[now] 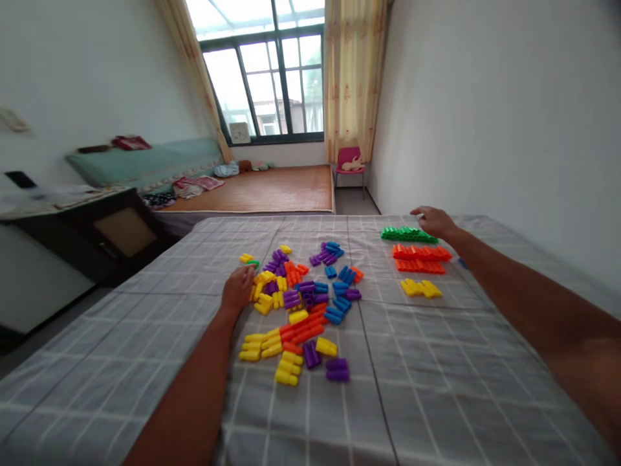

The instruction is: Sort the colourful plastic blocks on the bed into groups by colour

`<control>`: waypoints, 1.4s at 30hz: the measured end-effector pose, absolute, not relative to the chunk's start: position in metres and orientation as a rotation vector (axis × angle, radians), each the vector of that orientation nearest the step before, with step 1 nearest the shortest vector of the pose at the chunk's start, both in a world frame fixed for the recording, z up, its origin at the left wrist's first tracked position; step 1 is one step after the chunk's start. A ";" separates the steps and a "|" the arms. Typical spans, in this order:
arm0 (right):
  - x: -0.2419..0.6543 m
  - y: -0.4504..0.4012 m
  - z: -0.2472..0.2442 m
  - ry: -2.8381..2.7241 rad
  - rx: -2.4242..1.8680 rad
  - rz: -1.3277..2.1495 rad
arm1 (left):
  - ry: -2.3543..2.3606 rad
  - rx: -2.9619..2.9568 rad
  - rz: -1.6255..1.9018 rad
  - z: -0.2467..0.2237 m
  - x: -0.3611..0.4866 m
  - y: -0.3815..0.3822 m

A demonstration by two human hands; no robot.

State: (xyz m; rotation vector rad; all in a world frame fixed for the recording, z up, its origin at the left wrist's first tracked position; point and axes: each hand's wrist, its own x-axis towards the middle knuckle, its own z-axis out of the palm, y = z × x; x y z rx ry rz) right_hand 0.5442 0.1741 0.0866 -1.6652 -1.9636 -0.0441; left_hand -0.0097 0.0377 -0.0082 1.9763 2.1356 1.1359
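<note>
My left hand (pixel 237 288) is at the left edge of a loose pile of plastic building blocks, its fingers closed at a small green block (pixel 253 263). Yellow blocks (pixel 264 278) lie right beside these fingers, with purple blocks (pixel 276 264), orange blocks (pixel 315 317) and blue blocks (pixel 345 276) further in. Over the far right end of a green block row (pixel 407 234) is my right hand (pixel 434 223), fingers stretched left and apart, with nothing visible in them. Nearer than that row lie orange block rows (pixel 421 252) and joined yellow blocks (pixel 421 288).
A grey checked cloth (pixel 194 388) covers the surface under the blocks. Beyond its far edge stands a bed with a brown mat (pixel 281 188). A dark cabinet (pixel 111 233) is on the left, a pink chair (pixel 350 158) at the back, a white wall (pixel 509 116) on the right.
</note>
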 end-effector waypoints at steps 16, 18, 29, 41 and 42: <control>0.130 0.120 0.059 -2.760 -0.930 0.167 | 2.099 1.547 1.506 -0.013 -0.016 0.040; 0.108 0.122 0.049 -2.766 -1.015 0.162 | 2.082 1.549 1.535 -0.013 -0.016 0.040; 0.141 0.124 0.066 -2.703 -0.922 0.157 | 2.150 1.646 1.432 -0.006 -0.012 0.037; 0.470 0.168 0.093 -1.983 -1.454 0.374 | 2.267 1.874 1.039 -0.008 -0.022 0.040; 0.502 0.172 0.093 -1.895 -1.565 0.341 | 2.275 1.881 1.012 -0.008 -0.023 0.040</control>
